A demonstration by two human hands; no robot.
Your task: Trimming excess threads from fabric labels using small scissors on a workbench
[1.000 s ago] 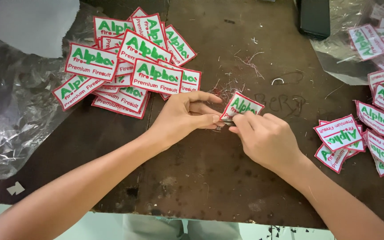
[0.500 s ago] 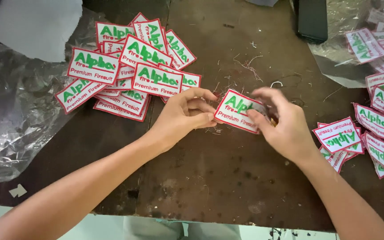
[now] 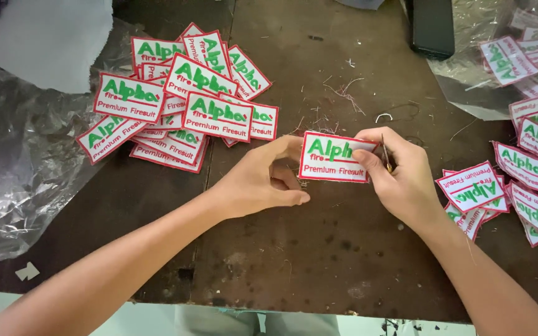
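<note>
A white embroidered patch (image 3: 333, 158) with green lettering and a red border is held flat between both hands above the dark wooden table (image 3: 319, 249). My left hand (image 3: 263, 180) touches its left edge with the fingertips. My right hand (image 3: 400, 174) pinches its right edge and also grips a small thin cutting tool (image 3: 385, 154) between the fingers. A fanned pile of the same patches (image 3: 182, 99) lies up and to the left of my left hand. More patches (image 3: 505, 193) lie to the right of my right hand.
Crumpled clear plastic sheet (image 3: 14, 168) covers the table's left side, with a white cloth (image 3: 51, 34) above it. A plastic bag of patches (image 3: 518, 56) sits at the top right beside a black box (image 3: 432, 28). Loose thread scraps (image 3: 344, 93) litter the middle.
The patch has turned from tilted to flat and face up. My right hand slid to its right edge, and my left hand's fingers opened back to the left edge.
</note>
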